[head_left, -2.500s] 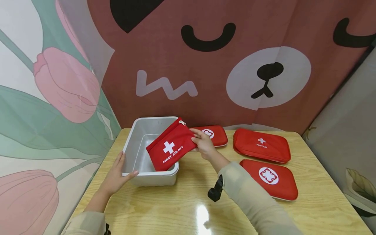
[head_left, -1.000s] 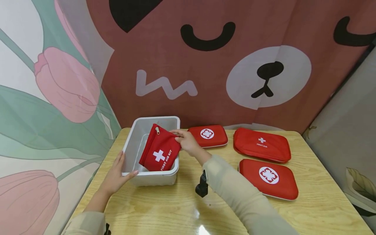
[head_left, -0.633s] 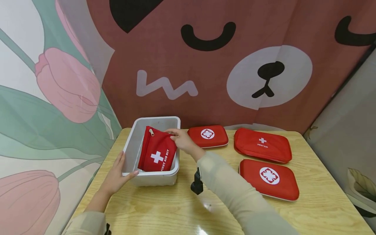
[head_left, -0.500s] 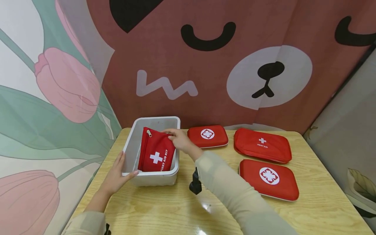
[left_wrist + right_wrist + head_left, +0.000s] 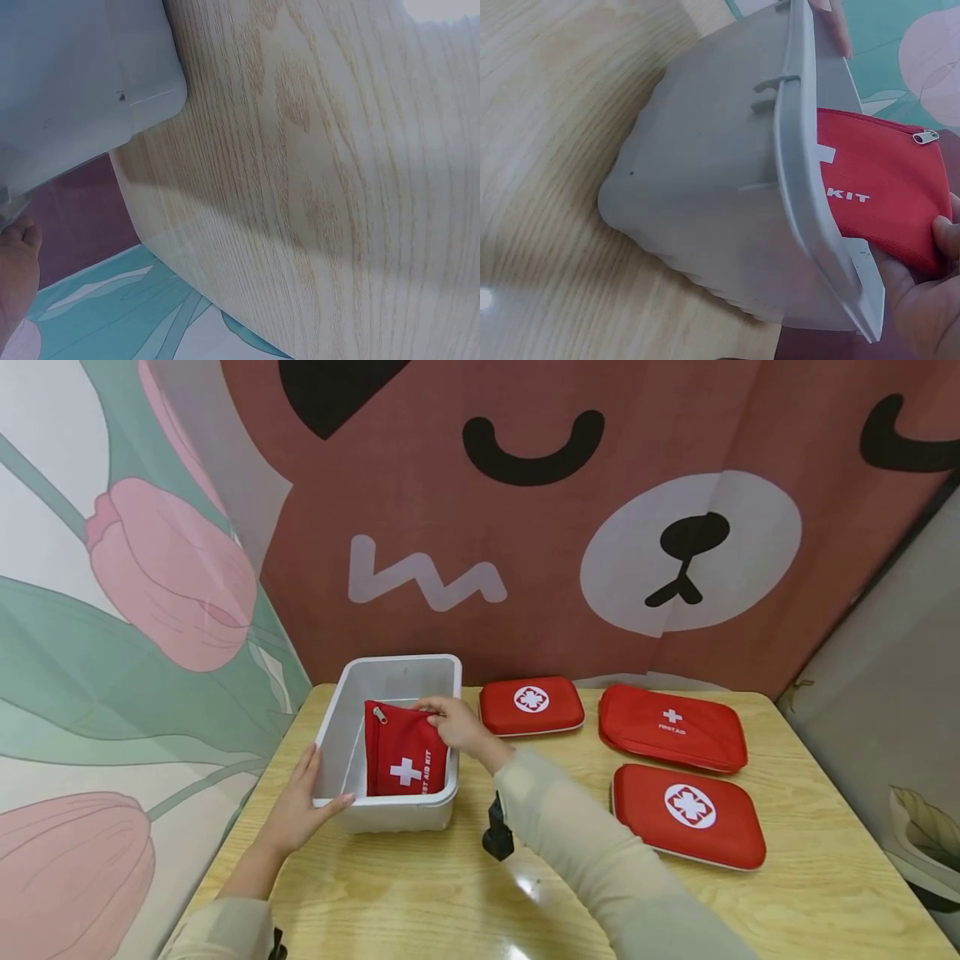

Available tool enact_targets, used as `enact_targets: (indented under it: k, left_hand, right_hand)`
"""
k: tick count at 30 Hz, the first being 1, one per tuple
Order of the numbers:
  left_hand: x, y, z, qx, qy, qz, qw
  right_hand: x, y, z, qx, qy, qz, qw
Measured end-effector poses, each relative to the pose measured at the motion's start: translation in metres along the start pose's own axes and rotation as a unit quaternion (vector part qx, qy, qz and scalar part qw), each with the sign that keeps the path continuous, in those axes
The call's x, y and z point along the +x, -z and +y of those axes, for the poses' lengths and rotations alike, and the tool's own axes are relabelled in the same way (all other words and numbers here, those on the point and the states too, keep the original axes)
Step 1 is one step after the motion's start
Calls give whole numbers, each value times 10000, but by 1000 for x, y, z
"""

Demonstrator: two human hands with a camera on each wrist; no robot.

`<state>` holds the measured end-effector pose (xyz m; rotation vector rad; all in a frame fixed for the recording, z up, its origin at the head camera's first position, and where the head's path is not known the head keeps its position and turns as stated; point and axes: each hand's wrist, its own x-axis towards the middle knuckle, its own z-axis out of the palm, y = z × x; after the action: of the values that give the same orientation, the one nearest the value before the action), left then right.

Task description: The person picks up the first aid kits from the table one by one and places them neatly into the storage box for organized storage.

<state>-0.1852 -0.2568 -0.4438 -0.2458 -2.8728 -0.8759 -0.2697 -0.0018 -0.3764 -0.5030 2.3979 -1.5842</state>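
Note:
A red first aid pouch (image 5: 403, 752) with a white cross and a zip pull is mostly inside the grey plastic bin (image 5: 401, 818). My right hand (image 5: 459, 725) pinches the pouch's upper right corner over the bin's right rim. The right wrist view shows the thumb on the near face of the pouch (image 5: 885, 180), with fingers behind it. At the bin's front left corner, my left hand (image 5: 294, 814) holds the rim, thumb over the front edge and fingers along the left side. The left wrist view catches only part of that hand (image 5: 16, 274).
On the wooden table (image 5: 420, 893) lie three more red first aid cases: a small one (image 5: 504, 710) behind my right hand, a larger one (image 5: 637, 727) to its right, and another (image 5: 645, 810) nearer. A printed cloth (image 5: 420, 510) hangs behind.
My right hand has carried the pouch left and down into the bin, turning it more upright; over the last half second it sank lower. My left hand has stayed on the bin.

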Motion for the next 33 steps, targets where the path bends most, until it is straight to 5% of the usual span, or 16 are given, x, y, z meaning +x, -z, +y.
enact_targets:
  k: [12, 21, 27, 33]
  left_hand:
    - [0, 0, 2, -15, 51, 10, 10000]
    - [0, 0, 3, 21, 54, 33, 10000]
    - [-1, 0, 2, 25, 62, 18, 10000]
    - [-1, 1, 3, -23, 97, -5, 10000]
  right_hand:
    - [-3, -12, 3, -719, 518, 78, 9960]
    - [1, -9, -1, -2814, 1090, -56, 9534]
    - [2, -6, -5, -2875, 861, -306, 9534]
    - [1, -6, -5, -3085, 815, -130, 9477]
